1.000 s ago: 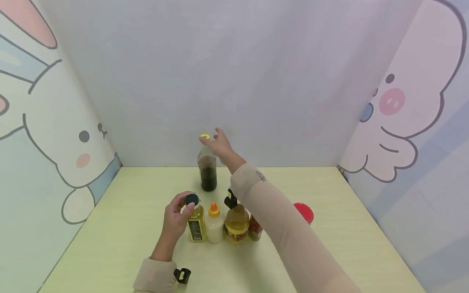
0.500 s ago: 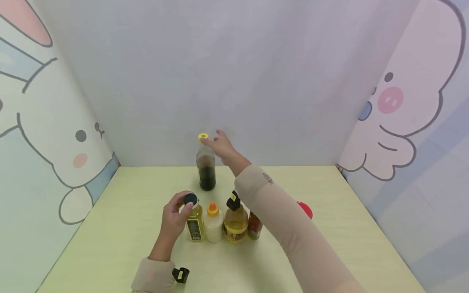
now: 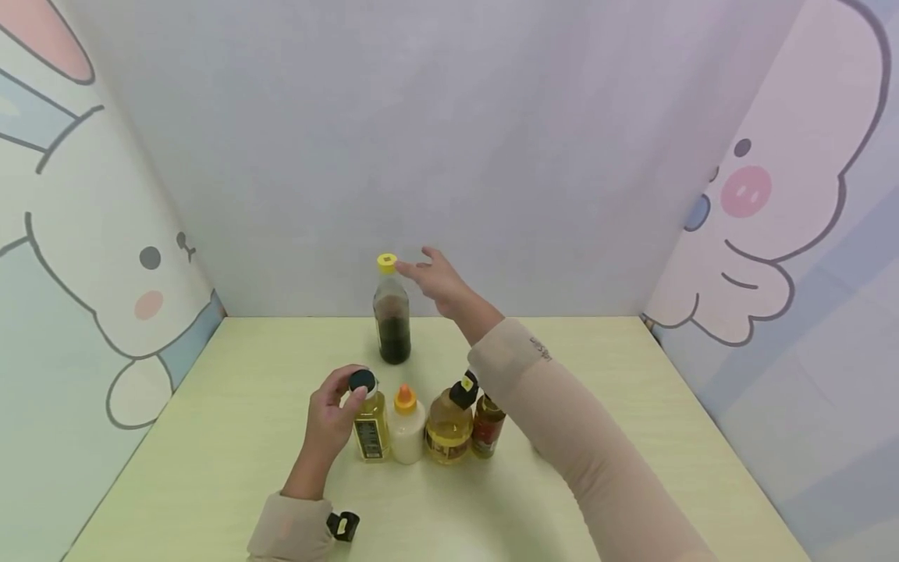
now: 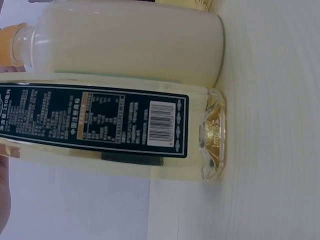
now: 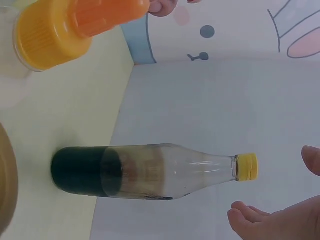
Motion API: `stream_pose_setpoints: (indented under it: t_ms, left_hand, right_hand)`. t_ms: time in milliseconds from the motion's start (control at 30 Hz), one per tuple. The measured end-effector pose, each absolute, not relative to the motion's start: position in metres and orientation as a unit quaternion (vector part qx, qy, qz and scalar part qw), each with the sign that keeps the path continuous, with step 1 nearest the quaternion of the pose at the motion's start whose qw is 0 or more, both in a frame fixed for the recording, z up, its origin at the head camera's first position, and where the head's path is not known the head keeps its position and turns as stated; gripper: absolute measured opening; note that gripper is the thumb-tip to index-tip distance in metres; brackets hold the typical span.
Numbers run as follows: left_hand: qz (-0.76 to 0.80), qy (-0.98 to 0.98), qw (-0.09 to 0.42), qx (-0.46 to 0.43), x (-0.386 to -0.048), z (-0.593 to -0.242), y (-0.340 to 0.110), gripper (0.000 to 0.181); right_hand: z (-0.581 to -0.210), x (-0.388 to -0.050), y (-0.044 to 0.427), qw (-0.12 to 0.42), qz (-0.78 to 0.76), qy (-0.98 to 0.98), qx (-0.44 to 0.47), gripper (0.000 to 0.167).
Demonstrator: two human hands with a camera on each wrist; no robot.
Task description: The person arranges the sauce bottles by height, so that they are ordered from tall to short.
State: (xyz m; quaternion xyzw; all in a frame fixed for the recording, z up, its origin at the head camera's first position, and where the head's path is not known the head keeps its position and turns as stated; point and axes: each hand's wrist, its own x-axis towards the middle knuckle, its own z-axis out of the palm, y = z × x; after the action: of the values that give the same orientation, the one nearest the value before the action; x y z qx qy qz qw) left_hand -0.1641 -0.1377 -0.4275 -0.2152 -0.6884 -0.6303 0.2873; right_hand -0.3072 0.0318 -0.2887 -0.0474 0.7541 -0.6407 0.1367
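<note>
Filling the rear, a smooth grey wall (image 3: 492,140) meets the faintly grained table (image 3: 197,445); a beige sleeve (image 3: 590,453) crosses above. The tall glass dark bottle (image 3: 392,328) stands behind a row: round bottle (image 3: 449,439), milky squeeze bottle (image 3: 406,437), square oil bottle (image 3: 371,439), and jar (image 3: 486,429), partly behind the sleeve. Right hand (image 3: 442,282): fingers spread, just clear of the dark bottle's yellow cap (image 3: 387,262). Left hand (image 3: 328,417): thumb and fingers pinching the oil bottle's black cap (image 3: 361,379).

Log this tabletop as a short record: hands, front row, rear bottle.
left hand: grips the oil bottle at its dark cap
right hand: near the yellow cap, not gripping it
front row, left to right: oil bottle, orange-capped squeeze bottle, round yellow-liquid bottle, jar with red band
rear: yellow-capped bottle, upright, partly filled with dark liquid
</note>
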Motion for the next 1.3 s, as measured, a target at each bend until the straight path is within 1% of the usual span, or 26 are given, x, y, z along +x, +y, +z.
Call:
stream_pose_setpoints:
  t_ms: [100, 433, 933, 1300]
  left_hand:
    - [-0.629, -0.69, 0.288, -0.214, -0.159, -0.419, -0.136, 0.019]
    - [-0.624, -0.692, 0.288, -0.218, -0.159, -0.42, -0.136, 0.019]
    - [-0.629, -0.693, 0.277, -0.215, -0.161, -0.421, -0.137, 0.017]
    - [-0.626, -0.698, 0.274, -0.214, -0.161, -0.424, -0.138, 0.018]
  right_hand:
    - [-0.29, -0.304, 0.036, 0.14, -0.634, 0.759, -0.052, 0.079]
    - [-0.29, -0.292, 0.052, 0.16, -0.608, 0.775, -0.069, 0.077]
    - [-0.289, -0.275, 0.078, 0.155, -0.56, 0.807, -0.106, 0.067]
    - [-0.29, -0.262, 0.093, 0.157, -0.552, 0.808, -0.136, 0.065]
